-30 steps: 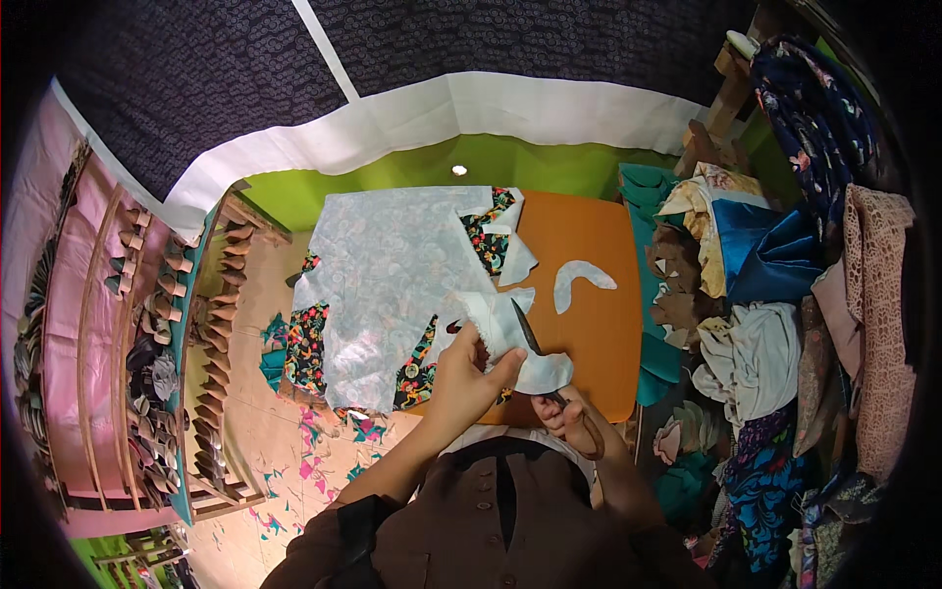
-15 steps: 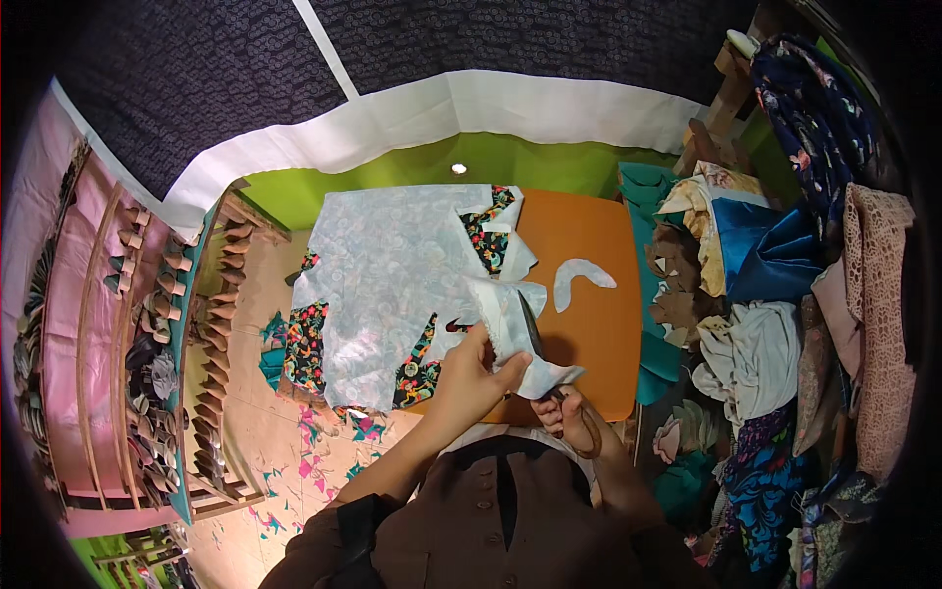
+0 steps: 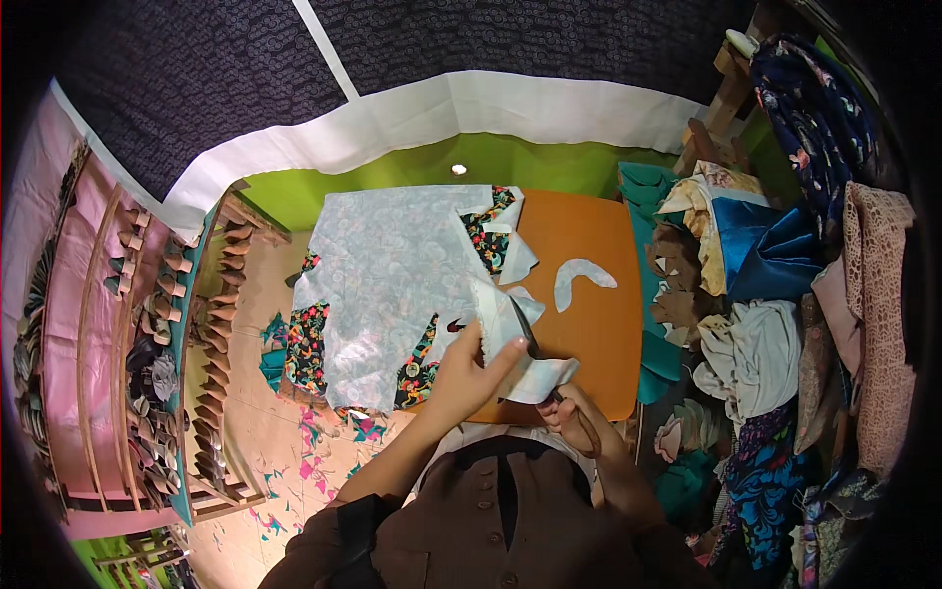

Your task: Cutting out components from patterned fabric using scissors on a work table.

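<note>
A large piece of fabric [image 3: 392, 265], pale on its upper side, lies spread over the table; where edges turn back, a black floral print shows. My left hand [image 3: 463, 378] pinches its near right part, thumb on top and fingers partly hidden beneath. In my right hand [image 3: 577, 417] is a pair of scissors [image 3: 527, 332] with brownish handles. One dark blade lies above the cloth, pointing away from me, and a raised fabric flap [image 3: 542, 381] covers the scissors' middle. A curved cut-out piece [image 3: 579, 280] rests apart to the right.
The orange table [image 3: 603, 363] shows on the right. Piled cloths [image 3: 751, 353] crowd the right side, beside green fabric pieces [image 3: 655, 368]. At left stands a rack of shoe-shaped forms [image 3: 211, 373]. Coloured scraps [image 3: 319, 442] litter the floor.
My left hand has shifted slightly and its thumb lies flatter on the cloth. The fabric edge beside the blade has moved, showing more of the blade's tip. My right hand stays nearly in place.
</note>
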{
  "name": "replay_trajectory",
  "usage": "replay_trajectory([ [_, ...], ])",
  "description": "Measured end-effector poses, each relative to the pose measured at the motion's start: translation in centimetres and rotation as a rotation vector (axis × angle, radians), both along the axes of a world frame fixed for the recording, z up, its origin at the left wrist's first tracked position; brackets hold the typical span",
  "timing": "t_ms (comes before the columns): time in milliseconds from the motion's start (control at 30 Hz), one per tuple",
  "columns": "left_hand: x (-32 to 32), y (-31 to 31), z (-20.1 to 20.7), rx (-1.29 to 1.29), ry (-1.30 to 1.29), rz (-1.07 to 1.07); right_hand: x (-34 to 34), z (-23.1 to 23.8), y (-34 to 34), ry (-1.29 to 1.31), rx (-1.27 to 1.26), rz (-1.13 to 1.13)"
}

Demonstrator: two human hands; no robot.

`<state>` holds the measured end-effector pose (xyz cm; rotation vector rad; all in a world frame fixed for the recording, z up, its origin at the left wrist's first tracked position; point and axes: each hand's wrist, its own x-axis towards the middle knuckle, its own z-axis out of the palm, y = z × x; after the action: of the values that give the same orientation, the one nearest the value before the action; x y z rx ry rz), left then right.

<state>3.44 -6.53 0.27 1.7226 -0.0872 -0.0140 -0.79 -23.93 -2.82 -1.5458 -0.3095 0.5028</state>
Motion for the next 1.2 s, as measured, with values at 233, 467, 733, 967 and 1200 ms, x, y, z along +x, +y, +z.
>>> replay_trajectory([
  [233, -0.2, -0.3, 0.7, -0.113, 0.198, 0.095, -0.3, -0.9, 0.1, 0.03, 0.052, -0.036],
  [467, -0.7, -2.0, 1.8, -0.39, 0.145, 0.219, 0.0, -0.4, 0.5, 0.057, 0.079, -0.042],
  [733, -0.5, -1.8, 1.1, -0.316, 0.149, 0.163, 0.1, -1.1, 0.7, 0.102, 0.122, 0.016],
  [967, -1.0, -2.6, 1.7, -0.34, 0.122, 0.253, -0.7, -2.7, 1.2, 0.167, 0.196, -0.079],
  [1200, -1.3, -2.8, 1.3, -0.333, 0.082, 0.273, -0.2, -0.9, 1.7, 0.086, 0.094, -0.031],
])
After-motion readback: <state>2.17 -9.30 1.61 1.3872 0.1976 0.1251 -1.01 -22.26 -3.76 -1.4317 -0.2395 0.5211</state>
